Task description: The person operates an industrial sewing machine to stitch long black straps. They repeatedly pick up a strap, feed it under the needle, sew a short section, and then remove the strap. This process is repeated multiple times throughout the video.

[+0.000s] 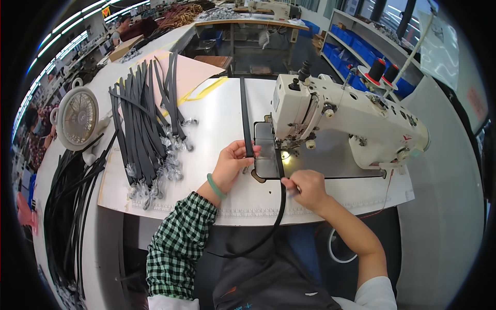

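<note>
My left hand point(231, 166), with a green bangle at the wrist, pinches the near end of a flat dark strap point(245, 111). That strap runs away from me across the white table, just left of the sewing machine's plate. My right hand point(308, 189) is closed on a black strap point(279, 214) in front of the machine's needle area. From there the strap goes up under the head of the cream sewing machine point(341, 106) and hangs down in a curve past the table edge toward my lap. A small lamp lights the metal plate by the needle.
A bundle of dark straps with clear-wrapped ends point(137, 129) lies on the left of the table point(206, 119). Further left are long black strips point(67, 206) and a small round fan point(78, 116). Thread spools point(377, 70) and shelves with blue bins point(356, 49) stand at the right.
</note>
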{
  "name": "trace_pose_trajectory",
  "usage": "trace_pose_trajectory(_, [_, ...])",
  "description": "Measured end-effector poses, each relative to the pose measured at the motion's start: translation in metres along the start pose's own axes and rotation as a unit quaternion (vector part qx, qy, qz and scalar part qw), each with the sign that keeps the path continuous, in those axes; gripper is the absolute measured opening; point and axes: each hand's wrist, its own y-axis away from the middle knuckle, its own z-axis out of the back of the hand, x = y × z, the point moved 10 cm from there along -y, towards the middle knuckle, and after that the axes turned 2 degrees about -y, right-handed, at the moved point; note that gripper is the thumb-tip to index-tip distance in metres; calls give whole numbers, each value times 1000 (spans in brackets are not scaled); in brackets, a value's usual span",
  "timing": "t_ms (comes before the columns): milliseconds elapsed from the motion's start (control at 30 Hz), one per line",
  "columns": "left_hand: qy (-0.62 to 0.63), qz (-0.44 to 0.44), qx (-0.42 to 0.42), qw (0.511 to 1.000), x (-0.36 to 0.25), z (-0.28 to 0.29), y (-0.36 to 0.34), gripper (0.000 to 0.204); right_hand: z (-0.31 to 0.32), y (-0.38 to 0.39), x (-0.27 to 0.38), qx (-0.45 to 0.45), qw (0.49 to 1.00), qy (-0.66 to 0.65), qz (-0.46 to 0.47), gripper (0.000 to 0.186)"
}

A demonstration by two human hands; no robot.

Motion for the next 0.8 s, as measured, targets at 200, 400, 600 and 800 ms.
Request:
trace_pose_trajectory(200, [-16,4,-2,1000,-2,-7,4,41,-11,9,29,44,977,-124,170,25])
trace_pose_trajectory(400, [-34,4,-8,999,-5,-6,7,41,-12,11,17,8,979,-122,163,23])
trace_pose_trajectory(600, [-56,-34,-42,997,-12,2,7,46,-8,9,15,4,985,-109,137,19])
trace_pose_trajectory(800, [-19,-118,-108,987,-61,40,14,45,-9,6,14,17,987,-107,120,17])
